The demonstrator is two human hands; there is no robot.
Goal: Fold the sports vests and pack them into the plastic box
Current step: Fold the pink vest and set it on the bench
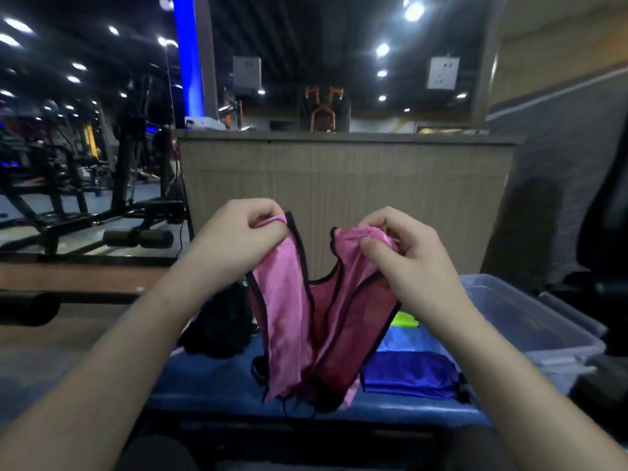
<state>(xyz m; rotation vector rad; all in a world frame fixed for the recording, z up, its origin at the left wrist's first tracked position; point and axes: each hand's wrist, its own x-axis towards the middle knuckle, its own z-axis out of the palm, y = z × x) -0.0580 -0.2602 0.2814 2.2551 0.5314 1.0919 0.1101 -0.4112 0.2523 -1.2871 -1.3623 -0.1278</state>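
Behind pink vest point(289, 321) — folded vests point(407, 372), half hidden.

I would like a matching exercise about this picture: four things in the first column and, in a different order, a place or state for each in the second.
Things:
1. pink vest
2. purple vest
3. plastic box
4. black bundle

Places or states:
A. lying on the blue bench, right of the pink one
B. held up by both hands
C. on the bench, left of the pink one
D. beside the bench, far right

Pairs: 1-B, 2-A, 3-D, 4-C
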